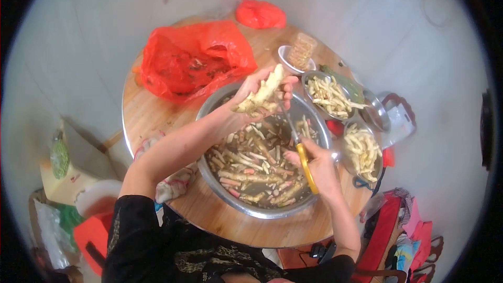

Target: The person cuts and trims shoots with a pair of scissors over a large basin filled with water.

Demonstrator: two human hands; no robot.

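Observation:
My left hand (251, 88) is raised over a wide metal basin (201, 170), its fingers closed around a pale, knobbly piece of ginger (264, 94). To the right, my right hand (319, 165) grips yellow-handled scissors (305, 170). Their metal blade points up toward the ginger, close to its lower right side; whether it touches cannot be seen. Below both hands the basin holds water and many ginger pieces (251, 177), some with pinkish stem ends.
A red plastic bag (157, 68) with dark scraps lies open behind the basin. A smaller red bag (260, 13) is at the far edge. Bowls of pale ginger (330, 97) (362, 149) and a jar (302, 51) in a white dish stand right. A cloth (175, 184) lies left.

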